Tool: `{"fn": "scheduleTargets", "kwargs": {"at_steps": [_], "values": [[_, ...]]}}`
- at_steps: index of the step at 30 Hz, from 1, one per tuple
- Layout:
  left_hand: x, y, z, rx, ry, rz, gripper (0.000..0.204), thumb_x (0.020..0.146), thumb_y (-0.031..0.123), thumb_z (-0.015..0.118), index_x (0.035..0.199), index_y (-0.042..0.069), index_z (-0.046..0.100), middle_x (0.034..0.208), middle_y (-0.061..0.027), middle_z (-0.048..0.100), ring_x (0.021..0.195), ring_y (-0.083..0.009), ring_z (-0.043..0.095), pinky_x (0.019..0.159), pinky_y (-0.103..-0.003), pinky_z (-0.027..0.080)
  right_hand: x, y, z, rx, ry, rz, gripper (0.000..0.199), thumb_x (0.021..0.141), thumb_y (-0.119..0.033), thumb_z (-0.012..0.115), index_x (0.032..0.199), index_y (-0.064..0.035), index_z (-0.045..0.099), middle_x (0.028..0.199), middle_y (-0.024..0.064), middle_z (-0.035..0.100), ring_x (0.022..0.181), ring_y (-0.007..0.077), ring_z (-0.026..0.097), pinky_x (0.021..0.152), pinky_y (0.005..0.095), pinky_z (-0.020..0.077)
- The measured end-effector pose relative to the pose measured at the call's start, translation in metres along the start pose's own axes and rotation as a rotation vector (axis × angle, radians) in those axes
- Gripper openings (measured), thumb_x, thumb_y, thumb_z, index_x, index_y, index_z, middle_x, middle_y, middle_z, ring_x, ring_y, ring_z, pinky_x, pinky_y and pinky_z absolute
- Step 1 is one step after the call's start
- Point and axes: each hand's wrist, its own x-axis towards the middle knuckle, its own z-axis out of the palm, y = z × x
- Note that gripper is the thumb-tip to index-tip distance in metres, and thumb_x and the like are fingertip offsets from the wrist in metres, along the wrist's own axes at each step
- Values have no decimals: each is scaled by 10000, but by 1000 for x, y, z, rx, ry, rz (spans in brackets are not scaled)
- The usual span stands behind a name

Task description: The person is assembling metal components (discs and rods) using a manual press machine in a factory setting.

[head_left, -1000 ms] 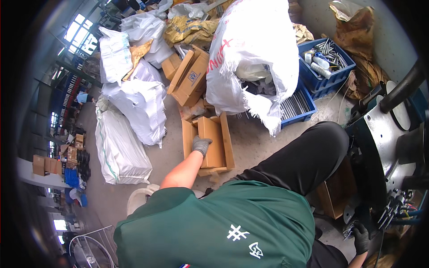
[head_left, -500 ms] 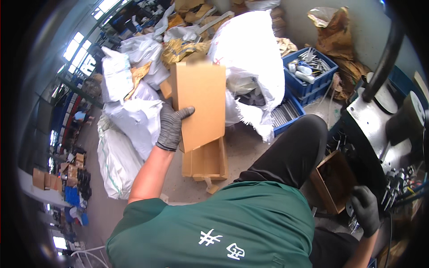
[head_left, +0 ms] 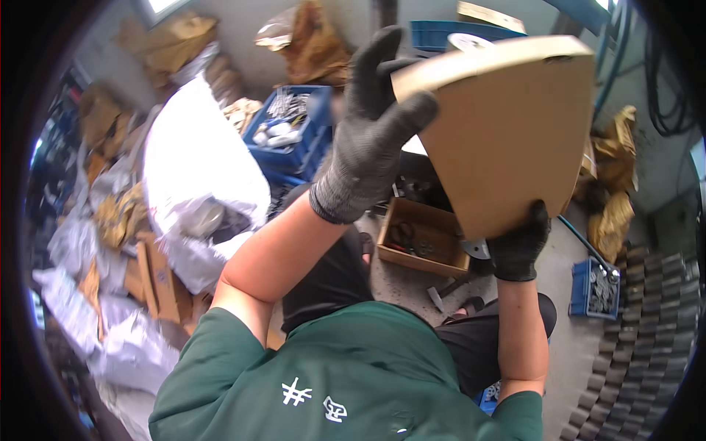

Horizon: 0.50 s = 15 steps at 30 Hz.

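Observation:
A closed brown cardboard box (head_left: 511, 140) is raised in front of me on the right, one broad face toward me. My right hand (head_left: 521, 246), in a dark glove, grips its lower edge, the thumb lying on that face; the other fingers are hidden. At the box's upper left corner is my left hand (head_left: 360, 147), in a grey glove, its fingers spread and pointing up. Its thumb overlaps the corner; whether it touches cannot be told. Below the box, on the floor, an open wooden-looking tray (head_left: 421, 263) contains small tools or parts.
Blue crates (head_left: 290, 140) of metal parts stand behind a bulging white sack (head_left: 195, 169). Crumpled wrapping (head_left: 110, 323) piles up at left. At right are a small blue bin (head_left: 594, 288) of parts and stacked dark metal pieces (head_left: 640, 345). A hammer (head_left: 441, 294) lies near my feet.
The box has gone from the left side, in my left hand, to the right, where my right hand now grips it. My left hand has opened. The view has turned right.

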Motion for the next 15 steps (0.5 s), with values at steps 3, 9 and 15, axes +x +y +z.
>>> {"fn": "scheduleTargets", "kwargs": {"at_steps": [3, 9, 15], "values": [[15, -62, -14, 143, -197, -255, 640, 913, 347, 759, 1406, -2, 549, 1234, -104, 649, 1182, -190, 578, 1046, -329, 454, -16, -58, -39, -130, 252, -30, 566, 940, -252, 691, 1438, -66, 496, 1395, 138, 573, 1332, 327, 526, 1136, 517, 421], [-36, -212, -63, 373, -332, -557, 640, 1028, 582, 496, 1376, 50, 573, 1247, -95, 646, 1129, -182, 606, 974, -348, 510, -54, -72, -53, -674, 434, -174, 594, 851, -129, 748, 1386, 2, 523, 1256, 147, 630, 1141, 273, 653, 970, 410, 565], [-90, -252, -70, -554, 250, -1259, 702, 1017, 632, 446, 1415, 63, 549, 1299, -134, 629, 1197, -259, 598, 1072, -409, 459, -64, -37, -72, -795, 560, 79, 590, 814, -94, 783, 1348, 11, 556, 1183, 130, 673, 1058, 232, 681, 909, 361, 580]]}}
